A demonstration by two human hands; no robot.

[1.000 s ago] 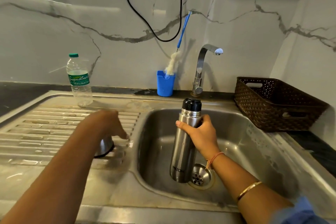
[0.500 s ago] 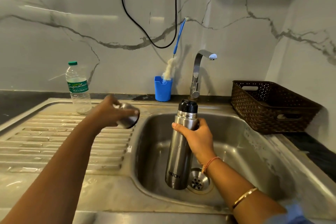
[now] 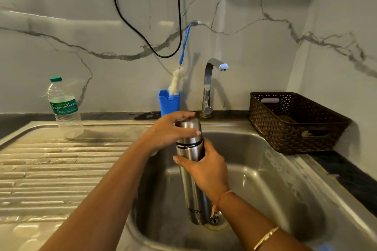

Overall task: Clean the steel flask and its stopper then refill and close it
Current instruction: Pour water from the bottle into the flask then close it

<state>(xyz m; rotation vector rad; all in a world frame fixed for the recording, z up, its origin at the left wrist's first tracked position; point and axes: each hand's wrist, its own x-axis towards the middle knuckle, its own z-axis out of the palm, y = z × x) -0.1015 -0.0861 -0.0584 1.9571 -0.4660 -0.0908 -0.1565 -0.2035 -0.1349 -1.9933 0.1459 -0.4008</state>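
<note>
Steel flask (image 3: 191, 179) front and centre in the head view, just the one. It stands nearly upright inside the sink (image 3: 275, 179) basin, lower end down by the single drain (image 3: 216, 220). Touching the bottom or not? Can't tell from here.

Right hand (image 3: 206, 169) grips the steel flask just below its dark ring. The fingers wrap round the far side, and the thumb (image 3: 183, 160) lies across the front. One orange thread (image 3: 222, 197) and one gold bangle (image 3: 265, 238) show on that arm.

Left hand (image 3: 169, 132) reaches in from over the drainboard (image 3: 51, 169) and sits on top. Its fingers (image 3: 183, 115) curl over the one steel cap (image 3: 188, 127), thumb pressed against the cap's front. The cap sits on the flask's neck; how far down it is, I can't tell.

Now the back edge. One plastic water bottle (image 3: 64, 108), green lid, stands at the drainboard's back edge, well left of the flask. One blue holder (image 3: 169, 104) has one bottle brush (image 3: 177, 81) standing in it, the blue handle leaning on the marble wall. One tap (image 3: 208, 87) stands just right of the holder, spout over the basin. One brown woven basket (image 3: 285, 124) sits on the dark bench (image 3: 346, 173) at the back right corner. One black cable (image 3: 142, 34) hangs in a loop on the wall.
</note>
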